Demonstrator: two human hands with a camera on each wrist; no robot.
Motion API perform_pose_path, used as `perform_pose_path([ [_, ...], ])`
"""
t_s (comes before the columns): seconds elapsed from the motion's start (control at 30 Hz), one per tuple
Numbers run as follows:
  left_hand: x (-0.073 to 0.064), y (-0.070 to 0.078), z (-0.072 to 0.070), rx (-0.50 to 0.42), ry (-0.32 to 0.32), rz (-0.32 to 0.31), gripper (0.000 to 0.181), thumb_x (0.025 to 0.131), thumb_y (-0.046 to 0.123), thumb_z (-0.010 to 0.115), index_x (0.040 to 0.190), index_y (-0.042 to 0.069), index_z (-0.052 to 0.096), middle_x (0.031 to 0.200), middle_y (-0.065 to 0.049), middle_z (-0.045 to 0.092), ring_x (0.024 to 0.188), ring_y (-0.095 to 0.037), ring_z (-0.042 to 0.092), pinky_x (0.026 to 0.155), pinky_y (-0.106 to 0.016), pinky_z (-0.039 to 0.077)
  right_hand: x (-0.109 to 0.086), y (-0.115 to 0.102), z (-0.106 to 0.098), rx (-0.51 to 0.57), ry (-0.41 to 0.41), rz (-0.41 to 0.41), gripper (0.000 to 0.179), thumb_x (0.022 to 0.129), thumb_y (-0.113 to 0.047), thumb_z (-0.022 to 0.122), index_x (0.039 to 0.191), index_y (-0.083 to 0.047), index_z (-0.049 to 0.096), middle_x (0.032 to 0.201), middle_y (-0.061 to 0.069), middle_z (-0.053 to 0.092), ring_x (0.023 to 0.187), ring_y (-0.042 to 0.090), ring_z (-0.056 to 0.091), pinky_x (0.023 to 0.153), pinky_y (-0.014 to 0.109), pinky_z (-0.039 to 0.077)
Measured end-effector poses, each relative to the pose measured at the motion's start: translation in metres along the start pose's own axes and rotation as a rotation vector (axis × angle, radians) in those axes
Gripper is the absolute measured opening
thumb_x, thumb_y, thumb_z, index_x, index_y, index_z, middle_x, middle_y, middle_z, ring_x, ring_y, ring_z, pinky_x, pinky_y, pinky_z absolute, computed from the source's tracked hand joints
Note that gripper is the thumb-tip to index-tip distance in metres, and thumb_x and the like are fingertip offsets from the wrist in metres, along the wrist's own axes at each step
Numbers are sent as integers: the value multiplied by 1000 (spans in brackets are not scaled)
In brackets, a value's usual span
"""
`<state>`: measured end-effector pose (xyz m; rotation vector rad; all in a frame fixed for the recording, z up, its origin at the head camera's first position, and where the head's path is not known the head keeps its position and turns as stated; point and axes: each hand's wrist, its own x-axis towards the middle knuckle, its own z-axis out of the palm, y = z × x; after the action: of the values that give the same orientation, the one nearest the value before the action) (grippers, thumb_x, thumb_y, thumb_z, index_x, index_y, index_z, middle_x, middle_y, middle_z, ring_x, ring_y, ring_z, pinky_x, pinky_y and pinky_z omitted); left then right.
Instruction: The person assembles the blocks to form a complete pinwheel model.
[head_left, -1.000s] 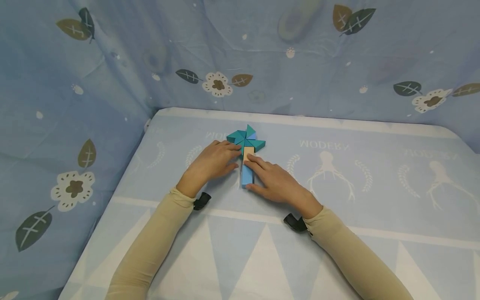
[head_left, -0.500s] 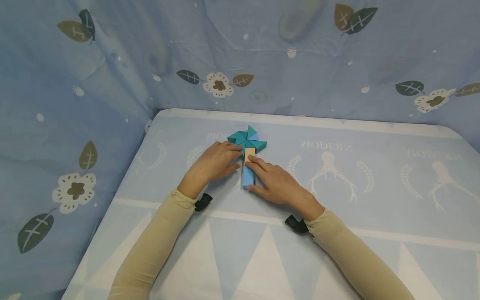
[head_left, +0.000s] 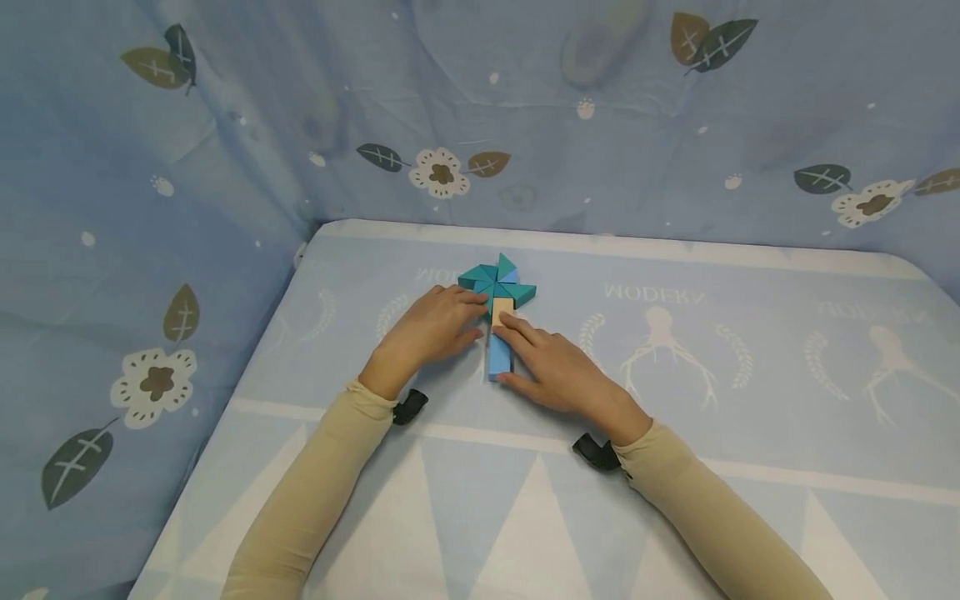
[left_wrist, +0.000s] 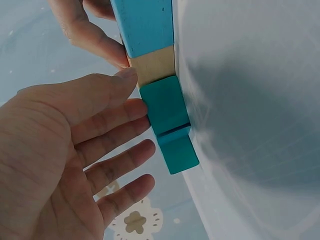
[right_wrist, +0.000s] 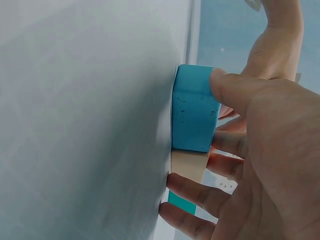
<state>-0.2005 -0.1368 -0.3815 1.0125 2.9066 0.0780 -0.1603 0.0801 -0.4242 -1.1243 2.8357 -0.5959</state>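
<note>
Teal triangular blocks [head_left: 517, 292] form a pinwheel on the table, with one small light blue piece among them. Below it run a natural wood block [head_left: 502, 308] and a blue block [head_left: 499, 360], end to end like a stem. My left hand [head_left: 433, 327] lies at the left side, fingertips at a lower teal block [left_wrist: 164, 105] and thumb tip beside the wood block [left_wrist: 157, 67], fingers loosely extended. From the right, my right hand [head_left: 558, 367] rests its fingers on the stem. Its thumb touches the near end of the blue block [right_wrist: 195, 112].
A pale blue and white patterned cloth [head_left: 660, 483] covers the table. Blue printed fabric [head_left: 525, 108] hangs behind the far edge and along the left. A black wrist device [head_left: 596, 452] sits under the right wrist, another black device [head_left: 410, 407] under the left.
Both hands keep their places on the blocks, and the blocks stay put. The whole head view has shifted slightly.
</note>
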Motion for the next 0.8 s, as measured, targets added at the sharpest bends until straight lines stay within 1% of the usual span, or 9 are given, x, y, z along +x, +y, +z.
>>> perform_pose_path([
  [0.23,1,1,0,22,3,2,41,95,28,66,131,9,64,144,-5,54,131,-28,51,108,-47,42,0,1,1,-2,-2,-1,69,95,-42,62,150,-9,38,157,12,33,131,32,52,94,50,50],
  [0.47,-1,1,6,26,19,8,41,94,28,67,130,8,64,142,-7,55,131,-28,52,107,-46,43,-1,-1,2,8,-27,14,69,96,-42,61,151,-9,36,159,12,30,132,33,50,95,52,49],
  [0.8,-1,2,4,24,28,-11,41,93,28,68,130,9,64,143,-6,54,132,-28,51,108,-46,41,0,1,3,-4,5,-7,69,96,-42,61,151,-10,37,159,12,31,132,32,50,94,52,50],
])
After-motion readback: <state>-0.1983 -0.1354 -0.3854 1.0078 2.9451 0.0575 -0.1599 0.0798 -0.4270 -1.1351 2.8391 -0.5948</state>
